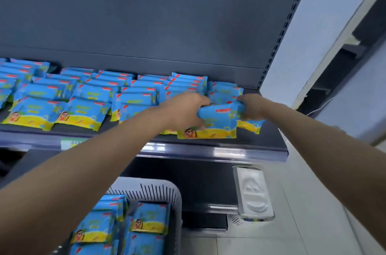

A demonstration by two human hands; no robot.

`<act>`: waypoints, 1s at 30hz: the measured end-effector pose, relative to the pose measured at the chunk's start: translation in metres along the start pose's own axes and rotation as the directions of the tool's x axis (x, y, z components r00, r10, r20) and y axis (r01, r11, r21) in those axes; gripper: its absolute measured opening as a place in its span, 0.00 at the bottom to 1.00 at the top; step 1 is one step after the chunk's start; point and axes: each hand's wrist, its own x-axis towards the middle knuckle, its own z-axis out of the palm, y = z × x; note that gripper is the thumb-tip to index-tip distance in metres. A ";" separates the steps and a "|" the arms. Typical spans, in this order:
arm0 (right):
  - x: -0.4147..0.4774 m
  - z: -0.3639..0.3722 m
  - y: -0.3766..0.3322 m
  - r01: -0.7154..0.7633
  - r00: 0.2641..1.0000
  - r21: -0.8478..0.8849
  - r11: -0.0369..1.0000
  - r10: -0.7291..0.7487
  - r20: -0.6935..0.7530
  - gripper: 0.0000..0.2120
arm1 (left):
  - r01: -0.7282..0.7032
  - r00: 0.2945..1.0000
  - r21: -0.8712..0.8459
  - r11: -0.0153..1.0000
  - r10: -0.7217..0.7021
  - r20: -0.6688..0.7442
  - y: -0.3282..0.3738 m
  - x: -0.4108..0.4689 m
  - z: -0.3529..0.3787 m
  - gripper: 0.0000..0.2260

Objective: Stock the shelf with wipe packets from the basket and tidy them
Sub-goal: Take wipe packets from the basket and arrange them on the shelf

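1. At the right end of the shelf (208, 151), the left hand (184, 108) and right hand (251, 106) each gripped one end of a packet (217, 122).
2. Held that way, it was probably being squared against the rows (87, 96).
3. More lay in the basket (167, 194) below.

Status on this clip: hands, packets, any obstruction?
Both up: left hand and right hand grip one wipe packet at the right end of the shelf. The basket below holds more packets. Nothing blocking.
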 end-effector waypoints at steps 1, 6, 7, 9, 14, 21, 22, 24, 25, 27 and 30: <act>0.008 0.003 0.003 0.038 0.999 0.014 0.999 -0.038 0.023 0.25 | 0.003 1.000 0.004 1.000 -0.003 0.014 0.004 0.006 0.004 0.10; 0.057 0.000 0.009 0.255 0.965 -0.015 0.967 -0.254 0.065 0.18 | 0.067 0.996 -0.024 0.997 -0.066 0.062 0.012 0.034 0.014 0.11; 0.067 -0.002 0.009 0.267 0.962 -0.045 0.963 -0.265 0.061 0.15 | 0.078 0.995 -0.021 0.997 -0.077 0.066 0.011 0.039 0.014 0.11; 0.086 -0.005 0.010 0.285 0.959 -0.108 0.953 -0.282 0.040 0.12 | 0.095 0.994 -0.008 0.995 -0.094 0.063 0.011 0.048 0.014 0.10; 0.115 -0.014 0.015 0.295 0.954 -0.090 0.951 -0.299 -0.028 0.13 | 0.136 0.989 -0.007 0.991 -0.135 0.066 0.011 0.067 0.013 0.10; 0.119 -0.021 0.046 0.251 0.963 0.347 0.904 -0.194 -0.189 0.14 | 0.097 0.990 0.060 0.993 -0.102 0.096 0.018 0.118 0.032 0.14; 0.116 -0.024 0.051 0.245 0.961 0.390 0.888 -0.169 -0.219 0.13 | 0.081 0.990 0.083 0.993 -0.090 0.105 0.019 0.128 0.036 0.14; 0.108 -0.030 0.059 0.230 0.958 0.441 0.868 -0.124 -0.257 0.11 | 0.061 0.990 0.135 0.989 -0.077 0.117 0.020 0.146 0.046 0.15; 0.102 -0.032 0.061 0.220 0.958 0.454 0.863 -0.103 -0.268 0.11 | 0.060 0.990 0.165 0.984 -0.080 0.116 0.019 0.155 0.050 0.15; 0.090 -0.034 0.061 0.221 0.950 0.465 0.858 -0.081 -0.302 0.12 | 0.066 0.992 0.222 0.973 -0.089 0.094 0.013 0.168 0.060 0.17; 0.073 -0.031 0.055 0.231 0.933 0.443 0.866 -0.068 -0.355 0.12 | 0.074 0.996 0.348 0.935 -0.085 0.015 0.002 0.182 0.068 0.20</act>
